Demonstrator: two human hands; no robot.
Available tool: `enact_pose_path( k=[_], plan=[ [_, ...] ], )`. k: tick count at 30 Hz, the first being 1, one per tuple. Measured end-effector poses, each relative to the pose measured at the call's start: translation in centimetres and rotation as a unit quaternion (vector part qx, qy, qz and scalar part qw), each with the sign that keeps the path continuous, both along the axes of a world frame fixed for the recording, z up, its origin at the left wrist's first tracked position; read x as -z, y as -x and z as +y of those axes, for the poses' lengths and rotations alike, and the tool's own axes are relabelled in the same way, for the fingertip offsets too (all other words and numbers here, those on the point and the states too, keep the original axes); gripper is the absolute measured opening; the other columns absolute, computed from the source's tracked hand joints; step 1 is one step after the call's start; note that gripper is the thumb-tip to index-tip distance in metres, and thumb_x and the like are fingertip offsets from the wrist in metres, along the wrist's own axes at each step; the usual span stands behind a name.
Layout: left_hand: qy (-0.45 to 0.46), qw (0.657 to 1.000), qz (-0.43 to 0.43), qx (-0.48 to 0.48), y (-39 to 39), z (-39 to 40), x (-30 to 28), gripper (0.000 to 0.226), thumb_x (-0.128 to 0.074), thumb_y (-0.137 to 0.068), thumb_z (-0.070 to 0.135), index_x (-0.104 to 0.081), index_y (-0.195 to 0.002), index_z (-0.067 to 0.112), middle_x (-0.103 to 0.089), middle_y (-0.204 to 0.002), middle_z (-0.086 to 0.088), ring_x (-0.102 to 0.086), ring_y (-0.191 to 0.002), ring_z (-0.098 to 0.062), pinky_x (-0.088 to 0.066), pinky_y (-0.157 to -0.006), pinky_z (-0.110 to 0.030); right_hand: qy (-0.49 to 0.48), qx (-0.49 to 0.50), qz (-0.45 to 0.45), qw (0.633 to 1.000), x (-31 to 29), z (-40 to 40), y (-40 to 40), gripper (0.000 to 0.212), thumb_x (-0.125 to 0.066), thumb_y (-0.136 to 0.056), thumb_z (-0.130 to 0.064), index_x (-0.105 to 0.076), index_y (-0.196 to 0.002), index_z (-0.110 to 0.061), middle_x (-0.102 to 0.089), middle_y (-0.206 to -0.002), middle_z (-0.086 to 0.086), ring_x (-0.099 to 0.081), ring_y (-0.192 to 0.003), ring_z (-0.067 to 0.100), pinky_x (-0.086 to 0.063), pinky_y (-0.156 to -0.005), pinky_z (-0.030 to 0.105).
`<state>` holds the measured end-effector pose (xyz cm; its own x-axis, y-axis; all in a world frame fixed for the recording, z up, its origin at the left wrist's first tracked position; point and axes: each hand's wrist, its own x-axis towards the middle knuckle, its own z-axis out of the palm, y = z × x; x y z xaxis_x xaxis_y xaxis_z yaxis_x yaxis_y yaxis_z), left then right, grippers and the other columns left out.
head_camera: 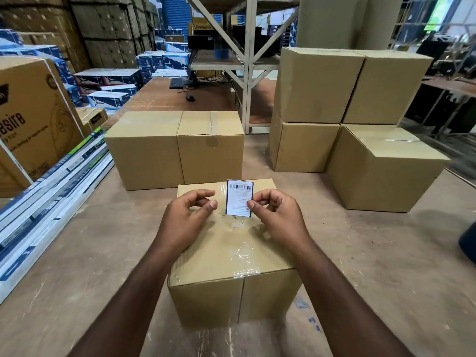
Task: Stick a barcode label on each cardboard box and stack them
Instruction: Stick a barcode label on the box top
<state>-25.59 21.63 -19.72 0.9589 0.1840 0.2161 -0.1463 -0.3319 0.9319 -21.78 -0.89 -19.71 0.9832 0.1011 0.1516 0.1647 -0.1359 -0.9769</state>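
A taped cardboard box (226, 256) stands on the floor right in front of me. Above its top, my right hand (275, 215) pinches a white barcode label (239, 198) by its right edge, with the barcode at the far end. My left hand (188, 215) hovers just left of the label with fingers curled and thumb near the index finger, holding nothing that I can see. Two plain boxes (175, 148) stand side by side behind it. At the right, several boxes (347, 119) are stacked two high.
Long flat white and blue cartons (51, 197) lie along the left beside a large printed box (31, 119). A metal rack (244, 60), a desk with a keyboard (176, 83) and mouse stand behind. A dark object (468, 240) sits at the right edge.
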Motion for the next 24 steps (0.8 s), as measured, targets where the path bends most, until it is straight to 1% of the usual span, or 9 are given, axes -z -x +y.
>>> enact_pose_path(
  k=[1,4,7,10,13,17,20,22,24],
  plan=[
    [-0.009,1.0,-0.002,-0.008,0.1,0.0,0.0,0.017,-0.074,-0.093,0.03,-0.075,-0.11,0.033,-0.076,-0.096,0.007,-0.07,-0.098,-0.007,-0.054,-0.087,-0.033,0.005,0.02,-0.016,1.0,-0.1,-0.1,0.0,0.008,-0.081,-0.09,-0.02,-0.073,-0.088,-0.022,-0.068,-0.077,-0.011,-0.051,-0.058,0.008,-0.051,-0.052,0.044],
    [-0.015,1.0,-0.007,-0.017,0.1,-0.3,-0.6,0.009,-0.072,-0.094,0.026,-0.077,-0.101,0.029,-0.076,-0.098,0.01,-0.068,-0.098,-0.003,-0.051,-0.086,-0.029,0.029,0.074,-0.058,0.995,-0.4,-0.4,0.4,0.009,-0.08,-0.09,-0.022,-0.072,-0.089,-0.025,-0.07,-0.079,-0.013,-0.049,-0.057,0.001,-0.044,-0.06,0.028],
    [-0.046,0.999,-0.025,0.008,0.6,-1.2,-1.4,0.011,-0.072,-0.095,0.026,-0.077,-0.105,0.027,-0.075,-0.1,0.018,-0.067,-0.1,0.001,-0.051,-0.089,-0.024,0.033,0.083,-0.077,0.993,-0.9,-1.1,1.4,0.009,-0.081,-0.089,-0.021,-0.073,-0.091,-0.026,-0.072,-0.081,-0.013,-0.049,-0.057,0.001,-0.043,-0.06,0.024],
    [-0.04,0.997,-0.033,0.06,1.3,-3.6,-2.3,0.023,-0.075,-0.092,0.03,-0.075,-0.114,0.025,-0.075,-0.105,0.019,-0.068,-0.103,0.002,-0.05,-0.087,-0.015,-0.026,0.075,-0.067,0.995,-1.3,-2.9,2.9,0.009,-0.082,-0.088,-0.017,-0.075,-0.093,-0.021,-0.075,-0.084,-0.006,-0.056,-0.066,0.01,-0.048,-0.064,0.03],
    [-0.025,0.994,-0.034,0.102,1.4,-7.2,-2.9,0.023,-0.076,-0.091,0.029,-0.076,-0.114,0.024,-0.076,-0.107,0.013,-0.071,-0.102,-0.007,-0.053,-0.09,-0.025,-0.07,0.072,-0.057,0.993,-1.4,-5.5,4.4,0.01,-0.082,-0.088,-0.012,-0.075,-0.095,-0.015,-0.077,-0.089,0.004,-0.06,-0.073,0.019,-0.052,-0.07,0.036],
    [0.031,0.992,-0.025,0.116,2.1,-13.4,-3.4,0.01,-0.074,-0.093,0.02,-0.078,-0.102,0.022,-0.079,-0.095,0.01,-0.073,-0.089,-0.011,-0.055,-0.08,-0.024,-0.089,0.079,-0.049,0.992,-0.9,-11.2,6.2,0.009,-0.081,-0.088,-0.011,-0.075,-0.095,-0.014,-0.075,-0.086,0.001,-0.061,-0.075,0.018,-0.053,-0.07,0.032],
    [0.062,0.99,-0.016,0.127,1.6,-20.1,-3.1,0.006,-0.075,-0.092,0.018,-0.079,-0.096,0.02,-0.079,-0.089,0.005,-0.072,-0.081,-0.016,-0.056,-0.075,-0.031,-0.092,0.107,-0.043,0.989,-0.4,-17.2,6.6,0.008,-0.08,-0.089,-0.013,-0.075,-0.095,-0.015,-0.075,-0.086,0.004,-0.062,-0.075,0.018,-0.053,-0.07,0.032],
    [0.082,0.988,-0.005,0.13,0.3,-25.4,-2.5,0.004,-0.076,-0.091,0.017,-0.078,-0.094,0.018,-0.078,-0.087,0.006,-0.07,-0.078,-0.013,-0.057,-0.074,-0.029,-0.091,0.131,-0.039,0.986,-0.1,-21.8,6.5,0.007,-0.078,-0.091,-0.013,-0.075,-0.096,-0.016,-0.074,-0.085,0.003,-0.062,-0.074,0.016,-0.053,-0.069,0.03],
    [0.104,0.984,0.015,0.143,-1.2,-31.7,-1.8,0.004,-0.075,-0.091,0.013,-0.078,-0.093,0.014,-0.078,-0.084,0.005,-0.068,-0.073,-0.008,-0.055,-0.072,-0.024,-0.056,0.155,-0.045,0.985,0.3,-27.4,6.3,0.01,-0.078,-0.093,-0.016,-0.075,-0.1,-0.023,-0.075,-0.088,-0.003,-0.062,-0.072,0.012,-0.052,-0.067,0.025]
  ],
)
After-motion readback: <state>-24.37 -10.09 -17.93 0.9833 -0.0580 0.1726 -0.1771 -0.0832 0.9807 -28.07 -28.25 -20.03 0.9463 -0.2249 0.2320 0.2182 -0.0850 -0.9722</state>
